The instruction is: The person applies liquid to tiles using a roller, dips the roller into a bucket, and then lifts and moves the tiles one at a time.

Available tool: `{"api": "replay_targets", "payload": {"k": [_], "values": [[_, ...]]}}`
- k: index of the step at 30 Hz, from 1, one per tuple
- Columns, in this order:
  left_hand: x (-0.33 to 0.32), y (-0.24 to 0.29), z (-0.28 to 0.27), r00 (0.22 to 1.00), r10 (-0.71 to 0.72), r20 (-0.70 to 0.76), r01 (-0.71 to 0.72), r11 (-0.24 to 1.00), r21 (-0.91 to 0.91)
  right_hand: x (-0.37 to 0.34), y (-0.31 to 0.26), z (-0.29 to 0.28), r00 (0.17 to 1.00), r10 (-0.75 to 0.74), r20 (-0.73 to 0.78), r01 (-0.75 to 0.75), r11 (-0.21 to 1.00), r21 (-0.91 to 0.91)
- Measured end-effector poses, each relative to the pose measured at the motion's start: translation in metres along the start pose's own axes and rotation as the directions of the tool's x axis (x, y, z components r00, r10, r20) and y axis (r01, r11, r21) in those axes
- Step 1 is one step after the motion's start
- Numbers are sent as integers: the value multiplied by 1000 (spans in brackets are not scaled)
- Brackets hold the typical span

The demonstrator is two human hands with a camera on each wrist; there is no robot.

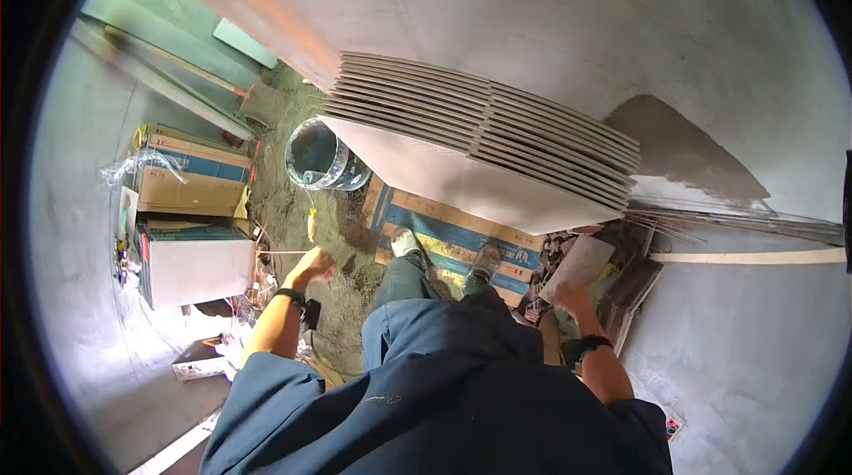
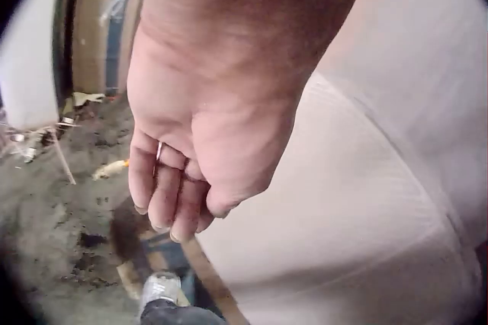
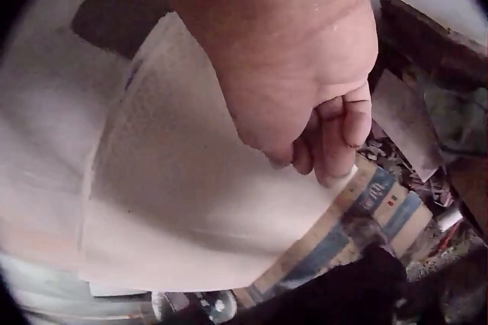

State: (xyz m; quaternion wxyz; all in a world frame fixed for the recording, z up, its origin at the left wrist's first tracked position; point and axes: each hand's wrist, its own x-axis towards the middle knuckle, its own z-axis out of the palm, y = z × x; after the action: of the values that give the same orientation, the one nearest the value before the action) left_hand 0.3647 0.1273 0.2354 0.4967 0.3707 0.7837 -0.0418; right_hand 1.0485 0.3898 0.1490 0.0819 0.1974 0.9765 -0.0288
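My left hand (image 1: 311,269) hangs over the dirty floor, left of my legs; in the left wrist view the fingers of the hand (image 2: 202,138) are loosely curled and hold nothing. On the other side, my right hand (image 1: 577,299) is above the debris by my foot; the right wrist view shows the hand (image 3: 309,100) with loosely bent fingers and nothing in them. In front of my feet a stack of large tiles (image 1: 461,164) leans against the wall, its pale front tile (image 2: 328,203) facing me. Neither hand touches the tiles.
Flattened cardboard (image 1: 435,209) lies under my shoes. A bucket (image 1: 353,175) stands left of the tiles, with a yellow-handled tool (image 1: 311,225) beside it. Boxes (image 1: 193,180) and more tiles (image 1: 200,271) are at the left wall. Broken pieces (image 1: 577,264) lie at the right.
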Motion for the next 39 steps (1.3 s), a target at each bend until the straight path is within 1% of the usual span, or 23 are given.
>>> {"api": "replay_targets", "payload": {"k": [1, 2, 3, 4, 5, 7, 9, 10, 13, 14, 15, 17, 19, 21, 22, 23, 25, 27, 29, 31, 35, 36, 39], "values": [[-11, -21, 8, 986, -143, 82, 153, 977, -147, 10, -14, -25, 1000, -8, 3, 8, 1000, -4], [-28, -28, 10, 981, -169, 94, 183, 970, -159, 24, -39, -69, 913, 252, 321, -357, 875, 328], [-44, -37, 12, 975, -197, 107, 213, 962, -171, 38, -57, -98, 675, 326, 662, -710, 532, 461], [-41, -61, 25, 981, -162, 105, 181, 964, -197, 37, -67, -84, 674, 321, 666, -708, 537, 458], [-25, -104, 47, 997, 34, 70, -23, 988, -153, 30, -80, -63, 687, 335, 645, -700, 543, 464], [-38, -78, 39, 999, 16, -51, -18, 999, -47, 35, -97, -48, 696, 348, 628, -695, 549, 465], [-30, -76, 36, 994, 43, -105, -60, 985, -159, 51, -118, -57, 793, 383, 475, -610, 483, 628], [-20, -79, 31, 995, 80, -61, -90, 976, -200, 64, -133, -61, 613, 585, 531, -749, 217, 626], [12, -86, 10, 990, 132, 50, -116, 962, -248, 109, -163, -84, 458, 621, 637, -826, 33, 562], [15, -82, -2, 993, 70, 98, -36, 949, -312, 119, -174, -85, 449, 619, 644, -835, 35, 548], [16, -78, -15, 989, 8, 149, 47, 930, -365, 128, -186, -80, 540, 605, 585, -775, 86, 626], [27, -91, -25, 992, 80, 93, -57, 971, -232, 149, -207, -87, 634, 591, 500, -690, 140, 710], [39, -114, -27, 987, 148, 68, -86, 828, -555, 179, -225, -115, 696, 589, 411, -649, 269, 712], [26, -125, -33, 995, 104, 4, -89, 875, -476, 204, -235, -130, 657, 523, 543, -715, 205, 669], [16, -131, -34, 973, 156, -173, -199, 943, -268, 213, -240, -134, 696, 503, 513, -680, 232, 695], [-11, -124, -44, 981, 111, -162, -170, 890, -423, 221, -244, -136, 733, 478, 484, -644, 259, 720], [-26, -156, -24, 949, 129, -288, -217, 929, -299, 232, -247, -123, 697, 478, 535, -694, 261, 671], [-60, -177, -25, 966, 38, -257, -114, 952, -285, 232, -238, -63, 635, 356, 685, -759, 127, 638], [-91, -179, -34, 975, -10, -224, -52, 962, -267, 235, -238, -56, 686, 416, 597, -727, 370, 578], [-115, -191, -48, 959, -211, -189, 140, 933, -331, 242, -240, -55, 659, 428, 619, -748, 285, 599], [-130, -213, -84, 851, -167, -498, 56, 972, -229, 251, -262, -24, 644, 404, 650, -721, 38, 691], [-132, -208, -97, 804, -157, -573, 66, 982, -177, 266, -272, -53, 670, 364, 646, -719, 104, 687], [-111, -220, -126, 834, -82, -546, -35, 979, -199, 304, -312, -52, 633, 409, 657, -710, -30, 703]]}}
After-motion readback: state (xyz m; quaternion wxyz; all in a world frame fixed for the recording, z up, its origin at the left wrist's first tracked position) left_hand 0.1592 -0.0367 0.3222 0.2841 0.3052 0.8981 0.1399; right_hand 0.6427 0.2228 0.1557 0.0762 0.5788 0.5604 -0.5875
